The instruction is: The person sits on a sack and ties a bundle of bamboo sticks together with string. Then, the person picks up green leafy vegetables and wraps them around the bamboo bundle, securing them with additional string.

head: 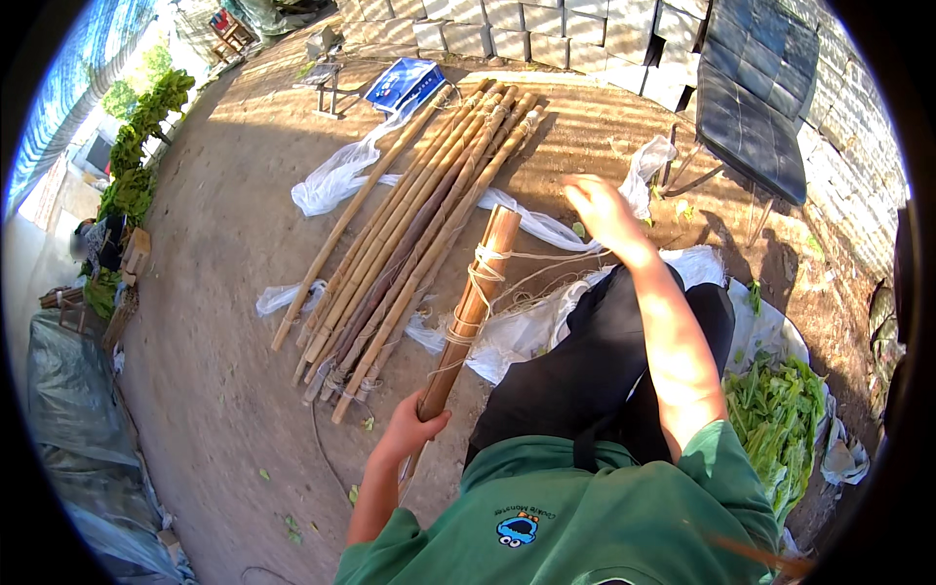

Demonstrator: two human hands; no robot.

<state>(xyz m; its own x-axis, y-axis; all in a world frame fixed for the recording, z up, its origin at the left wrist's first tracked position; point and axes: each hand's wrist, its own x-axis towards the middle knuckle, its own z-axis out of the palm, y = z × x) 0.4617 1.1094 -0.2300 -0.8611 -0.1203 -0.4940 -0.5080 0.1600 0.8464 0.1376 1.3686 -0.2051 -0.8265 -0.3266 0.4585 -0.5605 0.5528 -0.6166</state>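
In my left hand (414, 431) is a reddish-brown wooden pole or pole bundle (459, 329), gripped near its lower part and leaning up and away from me. Pale cord (484, 272) winds around its upper half. Taut strands run from there towards the underside of my right hand (601, 216), which is raised to the right of the pole's top. Its fingers point away from me, and I cannot tell whether they grip the cord. Loose cord (534, 294) trails over white plastic sheeting (523, 333) beside my leg. Just beyond the pole lie several long, cord-wrapped poles (398, 256).
White plastic strips (333, 179) pass beneath the lying poles. A blue box (406, 84) stands at their far end. To the right are a black padded chair (757, 110), a block wall (548, 36) and a pile of green leaves (779, 424). Plastic-covered goods (84, 409) line the left.
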